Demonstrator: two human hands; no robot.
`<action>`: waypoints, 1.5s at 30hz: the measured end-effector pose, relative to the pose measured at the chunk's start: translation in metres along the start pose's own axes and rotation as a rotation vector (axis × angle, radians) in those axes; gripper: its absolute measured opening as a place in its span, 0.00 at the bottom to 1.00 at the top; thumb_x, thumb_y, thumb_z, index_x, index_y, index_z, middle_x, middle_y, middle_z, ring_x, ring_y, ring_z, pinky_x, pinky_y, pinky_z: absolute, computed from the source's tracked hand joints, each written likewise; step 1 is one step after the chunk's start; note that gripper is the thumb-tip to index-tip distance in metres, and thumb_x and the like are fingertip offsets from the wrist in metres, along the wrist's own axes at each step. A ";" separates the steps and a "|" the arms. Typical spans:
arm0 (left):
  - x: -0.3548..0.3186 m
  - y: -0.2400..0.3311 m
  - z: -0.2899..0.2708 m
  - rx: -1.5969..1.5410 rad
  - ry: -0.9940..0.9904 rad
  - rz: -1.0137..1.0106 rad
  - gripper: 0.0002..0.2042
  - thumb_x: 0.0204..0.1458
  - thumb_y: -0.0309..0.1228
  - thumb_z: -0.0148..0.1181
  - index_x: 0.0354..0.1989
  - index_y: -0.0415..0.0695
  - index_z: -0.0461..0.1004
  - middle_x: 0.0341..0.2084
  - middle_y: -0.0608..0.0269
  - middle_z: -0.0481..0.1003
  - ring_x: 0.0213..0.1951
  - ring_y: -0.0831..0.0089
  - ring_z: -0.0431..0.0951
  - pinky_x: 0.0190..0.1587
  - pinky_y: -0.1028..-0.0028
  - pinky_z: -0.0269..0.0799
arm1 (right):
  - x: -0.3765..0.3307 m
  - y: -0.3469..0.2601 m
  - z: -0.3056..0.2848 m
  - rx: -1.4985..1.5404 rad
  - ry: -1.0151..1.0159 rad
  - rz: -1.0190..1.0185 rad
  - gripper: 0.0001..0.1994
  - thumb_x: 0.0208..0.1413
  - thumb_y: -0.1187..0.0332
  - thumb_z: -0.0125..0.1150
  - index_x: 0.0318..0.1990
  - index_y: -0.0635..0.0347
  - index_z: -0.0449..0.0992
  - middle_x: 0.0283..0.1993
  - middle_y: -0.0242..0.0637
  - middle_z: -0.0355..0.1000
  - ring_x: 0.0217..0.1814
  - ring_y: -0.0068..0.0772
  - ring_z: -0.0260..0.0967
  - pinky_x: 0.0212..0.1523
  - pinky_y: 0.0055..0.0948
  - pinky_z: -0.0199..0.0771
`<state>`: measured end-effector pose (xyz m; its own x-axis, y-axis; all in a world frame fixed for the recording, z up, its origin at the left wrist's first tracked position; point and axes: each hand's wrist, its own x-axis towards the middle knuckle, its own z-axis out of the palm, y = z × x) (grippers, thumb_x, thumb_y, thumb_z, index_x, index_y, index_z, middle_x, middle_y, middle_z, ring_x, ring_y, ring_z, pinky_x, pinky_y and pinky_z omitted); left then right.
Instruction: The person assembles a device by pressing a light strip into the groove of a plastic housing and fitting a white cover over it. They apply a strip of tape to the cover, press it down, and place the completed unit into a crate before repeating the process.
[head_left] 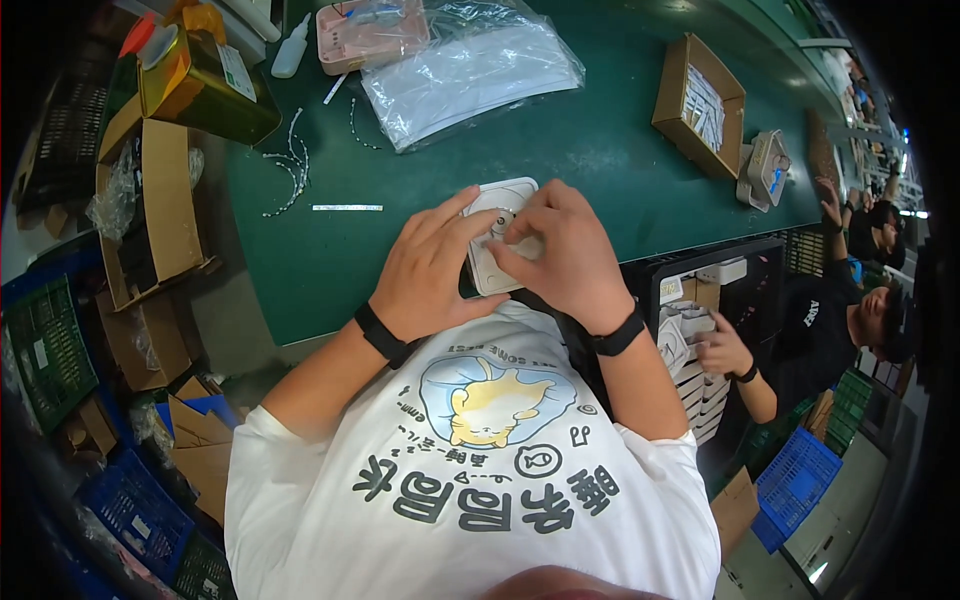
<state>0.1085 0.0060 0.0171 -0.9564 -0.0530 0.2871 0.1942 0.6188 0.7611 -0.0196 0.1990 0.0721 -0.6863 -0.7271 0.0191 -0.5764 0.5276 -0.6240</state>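
At the near edge of the green table, a white rounded plastic housing (pixel 487 270) lies flat, with a small round part at its middle. My left hand (pixel 430 262) holds its left side, thumb at the near end and fingers reaching over the top. Over the housing's right side, my right hand (pixel 570 255) is closed, thumb and fingertips pinched close to the round part. Whatever those fingertips hold is too small or hidden to make out. Left of my hands lies a short white strip (pixel 347 208).
Clear plastic bags of white sheets (pixel 470 85), a pink tray (pixel 372 38) and a squeeze bottle (pixel 291 48) stand far back. A metal can (pixel 205 85) is at left, a cardboard box of strips (pixel 668 100) at right. A co-worker's hand (pixel 724 350) reaches into a black crate.
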 end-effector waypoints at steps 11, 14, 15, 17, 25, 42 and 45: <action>0.008 -0.015 -0.029 0.069 -0.239 0.175 0.42 0.51 0.40 0.86 0.76 0.44 0.77 0.74 0.50 0.79 0.77 0.52 0.76 0.75 0.49 0.73 | 0.009 0.006 -0.010 -0.007 -0.121 0.037 0.05 0.52 0.73 0.77 0.35 0.60 0.85 0.39 0.43 0.79 0.44 0.48 0.80 0.46 0.40 0.82; 0.011 -0.015 -0.027 0.150 -0.241 0.240 0.42 0.50 0.42 0.86 0.75 0.44 0.78 0.73 0.51 0.79 0.77 0.51 0.76 0.75 0.49 0.74 | 0.000 0.013 -0.002 0.047 -0.014 0.008 0.07 0.52 0.75 0.77 0.36 0.60 0.85 0.44 0.43 0.80 0.48 0.49 0.81 0.49 0.41 0.82; 0.012 -0.013 -0.026 0.190 -0.243 0.274 0.41 0.50 0.44 0.85 0.74 0.44 0.79 0.73 0.51 0.79 0.76 0.51 0.77 0.75 0.48 0.74 | -0.003 0.015 0.001 0.070 0.036 -0.007 0.07 0.51 0.75 0.78 0.38 0.60 0.85 0.47 0.43 0.81 0.50 0.49 0.81 0.52 0.42 0.83; 0.015 -0.008 -0.025 0.253 -0.266 0.293 0.41 0.50 0.44 0.84 0.74 0.43 0.79 0.72 0.51 0.79 0.76 0.50 0.77 0.74 0.47 0.74 | -0.007 0.022 0.008 0.095 0.088 -0.020 0.08 0.51 0.76 0.78 0.39 0.60 0.85 0.51 0.43 0.82 0.53 0.49 0.82 0.54 0.42 0.84; 0.022 -0.001 -0.025 0.352 -0.279 0.332 0.38 0.50 0.45 0.81 0.71 0.44 0.81 0.70 0.52 0.80 0.75 0.47 0.76 0.74 0.45 0.74 | -0.005 0.056 0.025 0.426 0.154 -0.072 0.10 0.53 0.76 0.80 0.42 0.58 0.88 0.67 0.47 0.82 0.68 0.49 0.81 0.72 0.39 0.78; 0.016 0.014 -0.002 0.305 0.003 0.105 0.07 0.53 0.25 0.78 0.39 0.46 0.86 0.54 0.62 0.90 0.69 0.51 0.85 0.72 0.45 0.76 | -0.029 0.046 0.044 0.381 0.181 -0.052 0.15 0.56 0.70 0.82 0.42 0.53 0.76 0.36 0.29 0.72 0.38 0.32 0.70 0.50 0.34 0.66; 0.016 0.014 0.000 0.311 0.024 0.090 0.08 0.52 0.25 0.79 0.38 0.46 0.85 0.53 0.62 0.90 0.69 0.50 0.85 0.70 0.47 0.77 | -0.031 0.047 0.045 0.385 0.180 -0.063 0.15 0.56 0.71 0.81 0.42 0.53 0.76 0.36 0.30 0.72 0.38 0.32 0.70 0.50 0.34 0.66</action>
<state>0.0957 0.0138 0.0330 -0.9322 -0.0030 0.3619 0.1986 0.8317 0.5185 -0.0058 0.2270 0.0072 -0.7410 -0.6465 0.1815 -0.4358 0.2573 -0.8625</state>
